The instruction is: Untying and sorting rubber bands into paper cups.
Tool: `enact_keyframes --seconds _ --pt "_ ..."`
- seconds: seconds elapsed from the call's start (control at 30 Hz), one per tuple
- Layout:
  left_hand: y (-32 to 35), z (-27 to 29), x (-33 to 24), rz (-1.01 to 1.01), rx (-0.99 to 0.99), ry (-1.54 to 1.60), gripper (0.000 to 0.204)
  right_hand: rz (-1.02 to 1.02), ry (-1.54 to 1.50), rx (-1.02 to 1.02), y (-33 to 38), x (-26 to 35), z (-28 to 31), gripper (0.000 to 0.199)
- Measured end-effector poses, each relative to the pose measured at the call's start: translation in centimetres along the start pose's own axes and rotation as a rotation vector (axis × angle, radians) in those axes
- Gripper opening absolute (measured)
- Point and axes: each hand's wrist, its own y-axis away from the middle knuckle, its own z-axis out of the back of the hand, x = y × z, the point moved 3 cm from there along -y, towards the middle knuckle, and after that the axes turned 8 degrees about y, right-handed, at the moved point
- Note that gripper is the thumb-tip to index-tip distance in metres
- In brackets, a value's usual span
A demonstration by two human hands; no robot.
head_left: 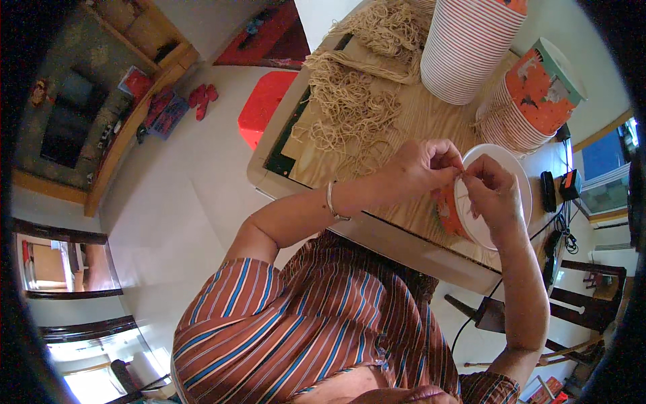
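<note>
My left hand (434, 165) and my right hand (494, 188) meet fingertip to fingertip over the rim of an orange paper bucket (449, 214) with a white inside. Both are closed in a pinch. A thin pale string (464, 196) shows faintly by the fingertips; its ends are mostly hidden by my fingers. The bucket lies tilted on the wooden tabletop (407, 209), its white opening turned toward my right hand. Left of my hands, loose beige strings (350, 108) spread in a tangled heap.
Behind stands a tall stack of white-rimmed paper buckets (471, 50). Beside it, a shorter stack of orange buckets (531, 101) has strings hanging at its side. A black cable (565, 232) and an adapter (570, 184) lie at the right edge. A red stool (264, 108) stands left of the table.
</note>
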Motion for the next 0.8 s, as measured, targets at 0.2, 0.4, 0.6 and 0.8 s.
enact_keyframes --seconds 0.2,0.4,0.6,0.8 --pt "-0.2 0.1 0.4 0.050 0.001 0.063 0.010 -0.065 -0.397 0.209 -0.5 -1.0 0.3 0.007" --pt "-0.3 0.2 0.0 0.068 0.051 0.013 0.011 -0.020 -0.348 0.164 -0.5 -0.9 0.3 0.005" --pt "-0.6 0.3 -0.2 0.090 0.095 -0.011 0.012 0.036 -0.142 0.099 -0.7 -1.0 0.3 0.007" --pt "-0.5 0.3 0.0 0.119 0.116 0.108 0.011 0.044 -0.184 0.099 -0.3 -0.3 0.6 0.007"
